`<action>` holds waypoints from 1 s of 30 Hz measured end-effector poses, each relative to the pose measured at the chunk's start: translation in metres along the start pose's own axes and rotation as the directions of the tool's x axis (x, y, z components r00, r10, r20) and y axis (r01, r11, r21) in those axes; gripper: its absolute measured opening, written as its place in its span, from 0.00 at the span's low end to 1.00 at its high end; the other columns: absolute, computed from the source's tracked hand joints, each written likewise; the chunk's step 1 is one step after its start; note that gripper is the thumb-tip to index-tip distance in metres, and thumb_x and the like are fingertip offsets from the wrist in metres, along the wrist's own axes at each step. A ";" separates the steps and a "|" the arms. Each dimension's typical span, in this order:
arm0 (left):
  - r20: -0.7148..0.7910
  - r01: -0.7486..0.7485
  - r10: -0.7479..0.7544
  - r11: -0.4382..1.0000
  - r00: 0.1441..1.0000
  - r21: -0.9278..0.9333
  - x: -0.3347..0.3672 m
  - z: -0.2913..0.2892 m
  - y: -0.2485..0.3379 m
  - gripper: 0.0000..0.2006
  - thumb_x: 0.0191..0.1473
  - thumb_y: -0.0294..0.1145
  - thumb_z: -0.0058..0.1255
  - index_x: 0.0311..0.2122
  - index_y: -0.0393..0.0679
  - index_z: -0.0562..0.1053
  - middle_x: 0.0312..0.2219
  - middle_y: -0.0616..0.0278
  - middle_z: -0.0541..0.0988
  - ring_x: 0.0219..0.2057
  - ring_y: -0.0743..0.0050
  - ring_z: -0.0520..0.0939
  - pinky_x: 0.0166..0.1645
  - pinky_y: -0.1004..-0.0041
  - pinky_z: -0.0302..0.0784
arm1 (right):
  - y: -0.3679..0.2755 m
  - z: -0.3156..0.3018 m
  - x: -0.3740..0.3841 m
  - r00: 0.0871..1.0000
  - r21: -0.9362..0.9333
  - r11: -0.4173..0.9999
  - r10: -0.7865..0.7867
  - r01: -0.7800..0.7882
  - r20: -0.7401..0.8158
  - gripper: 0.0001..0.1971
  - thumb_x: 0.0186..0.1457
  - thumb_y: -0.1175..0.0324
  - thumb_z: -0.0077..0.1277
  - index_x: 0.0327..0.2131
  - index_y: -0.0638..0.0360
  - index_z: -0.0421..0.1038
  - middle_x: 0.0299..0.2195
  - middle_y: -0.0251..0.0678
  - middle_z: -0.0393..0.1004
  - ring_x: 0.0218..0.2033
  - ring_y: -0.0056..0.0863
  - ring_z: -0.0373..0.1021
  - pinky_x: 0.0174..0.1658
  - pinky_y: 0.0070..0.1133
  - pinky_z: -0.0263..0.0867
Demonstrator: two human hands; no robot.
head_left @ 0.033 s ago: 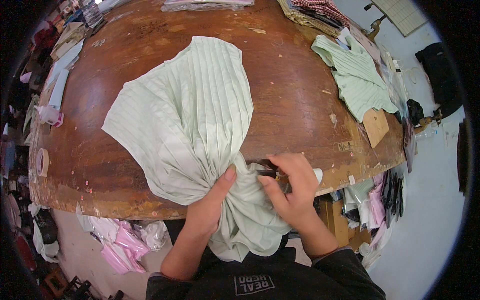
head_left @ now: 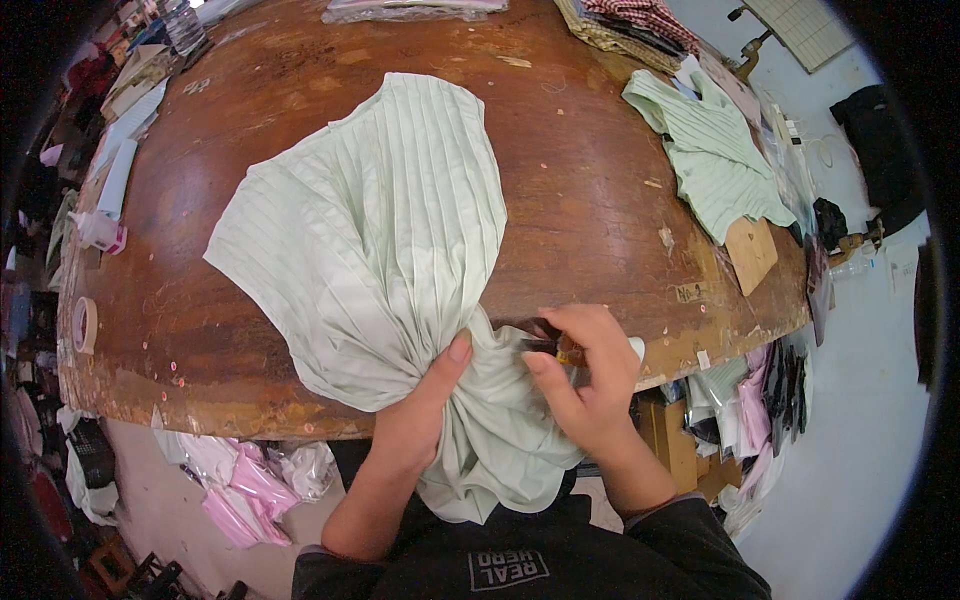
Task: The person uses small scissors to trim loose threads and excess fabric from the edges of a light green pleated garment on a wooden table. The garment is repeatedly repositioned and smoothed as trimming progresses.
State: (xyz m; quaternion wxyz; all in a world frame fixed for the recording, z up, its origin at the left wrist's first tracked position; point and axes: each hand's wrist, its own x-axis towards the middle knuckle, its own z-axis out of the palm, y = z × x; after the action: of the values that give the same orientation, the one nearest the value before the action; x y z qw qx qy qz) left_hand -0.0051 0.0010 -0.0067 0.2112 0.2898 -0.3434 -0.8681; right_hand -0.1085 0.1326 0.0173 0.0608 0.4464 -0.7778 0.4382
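A pale mint-green pleated garment (head_left: 375, 220) spreads over the near part of the wooden table, its lower part gathered and hanging off the front edge. My left hand (head_left: 415, 410) is closed round the gathered cloth, the thumb lying on top. Just right of it, my right hand (head_left: 598, 380) grips small thread snips (head_left: 541, 346) between thumb and fingers. Their dark blades point left at a raised fold of the cloth. Most of the handle is hidden in the palm. A white rounded end (head_left: 637, 348) shows behind that hand; whether it belongs to the snips I cannot tell.
The worn brown table (head_left: 580, 220) has a second mint-green garment (head_left: 715, 150) at its right, beside a wooden piece (head_left: 750, 255). Folded checked cloth (head_left: 640, 30) lies at the far right. A tape roll (head_left: 85, 325) sits near the left edge. Pink bagged items (head_left: 245, 495) lie below.
My right hand and the snips have shifted very slightly to the right, away from the fold. My left hand and the garment stay where they were.
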 end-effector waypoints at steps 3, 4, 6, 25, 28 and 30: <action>-0.033 0.037 -0.038 0.999 0.999 -0.009 0.003 0.003 0.000 0.22 0.53 0.24 0.57 0.54 0.37 0.67 0.47 0.61 0.74 0.47 0.74 0.75 0.53 0.74 0.70 | -0.004 -0.002 0.007 1.000 0.059 0.998 0.019 -0.020 0.024 0.21 0.41 0.71 0.64 0.40 0.66 0.70 0.34 0.46 0.72 0.31 0.35 0.71 0.35 0.24 0.66; -0.019 0.039 -0.040 0.999 0.999 -0.024 0.003 0.004 0.000 0.23 0.53 0.24 0.57 0.54 0.37 0.67 0.47 0.61 0.74 0.47 0.74 0.75 0.53 0.74 0.70 | -0.005 -0.002 0.009 0.999 0.058 0.998 0.006 -0.008 0.032 0.22 0.41 0.71 0.64 0.41 0.66 0.70 0.35 0.45 0.72 0.32 0.35 0.71 0.35 0.24 0.66; 0.008 0.042 -0.042 0.998 0.999 -0.053 0.004 0.004 0.000 0.23 0.53 0.25 0.57 0.54 0.36 0.67 0.48 0.60 0.74 0.47 0.73 0.75 0.54 0.74 0.69 | -0.003 0.001 0.010 0.989 0.034 0.996 0.077 -0.082 0.124 0.20 0.39 0.72 0.65 0.38 0.65 0.71 0.32 0.43 0.71 0.29 0.33 0.70 0.33 0.22 0.65; -0.397 -0.595 0.693 0.721 0.603 0.355 0.007 -0.037 0.021 0.29 0.53 0.22 0.51 0.59 0.38 0.56 0.53 0.53 0.68 0.53 0.59 0.70 0.58 0.61 0.66 | 0.019 -0.015 0.005 0.917 -0.309 0.901 -0.365 0.304 -0.162 0.20 0.27 0.80 0.57 0.33 0.61 0.76 0.21 0.34 0.71 0.17 0.29 0.65 0.20 0.23 0.59; 0.000 -0.651 0.982 0.126 0.191 0.749 -0.002 -0.041 0.039 0.18 0.53 0.26 0.50 0.50 0.37 0.65 0.46 0.54 0.72 0.48 0.58 0.73 0.55 0.60 0.66 | 0.015 -0.010 0.002 0.911 -0.276 0.909 -0.369 0.313 -0.182 0.20 0.27 0.79 0.58 0.34 0.61 0.76 0.22 0.34 0.71 0.17 0.29 0.65 0.20 0.23 0.59; 0.333 -0.668 0.779 0.143 0.532 0.730 -0.017 -0.034 0.061 0.11 0.54 0.30 0.51 0.41 0.37 0.71 0.39 0.55 0.75 0.43 0.59 0.74 0.51 0.61 0.68 | 0.015 -0.006 -0.001 0.913 -0.270 0.915 -0.359 0.301 -0.196 0.21 0.27 0.79 0.58 0.34 0.61 0.76 0.22 0.34 0.71 0.18 0.29 0.66 0.20 0.23 0.59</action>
State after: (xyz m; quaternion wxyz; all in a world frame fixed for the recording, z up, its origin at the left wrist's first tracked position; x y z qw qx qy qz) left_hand 0.0399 -0.0461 0.0231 0.4682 0.2015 -0.7709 -0.3820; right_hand -0.1204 0.1410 0.0112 0.2805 0.5052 -0.7234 0.3779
